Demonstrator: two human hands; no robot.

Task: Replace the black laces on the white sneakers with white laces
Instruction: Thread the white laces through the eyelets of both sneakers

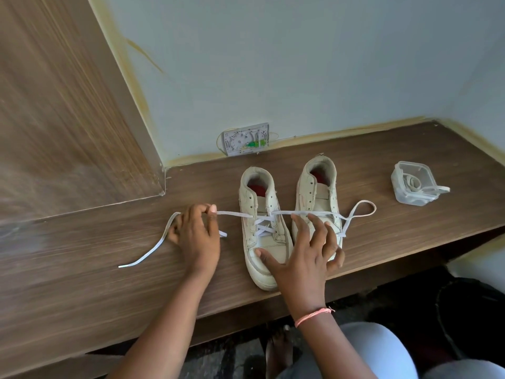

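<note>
Two white sneakers stand side by side on the wooden shelf [382, 160], toes toward me. The left sneaker [261, 214] has a white lace [235, 214] crossed through its lower eyelets. My left hand [198, 236] pinches the lace's left end, and the loose tail trails across the wood to the left. My right hand [303, 255] has spread fingers over the toes of both shoes, and its thumb touches the left sneaker's toe. The lace's right end runs under those fingers, across the right sneaker [318, 192], and loops beyond it. No black lace is visible.
A small clear plastic box [412, 184] holding another coiled white lace sits at the right of the shelf. A white wall fitting [246, 139] stands against the wall behind the shoes. A wooden panel rises at the left. The shelf's front edge runs just below my hands.
</note>
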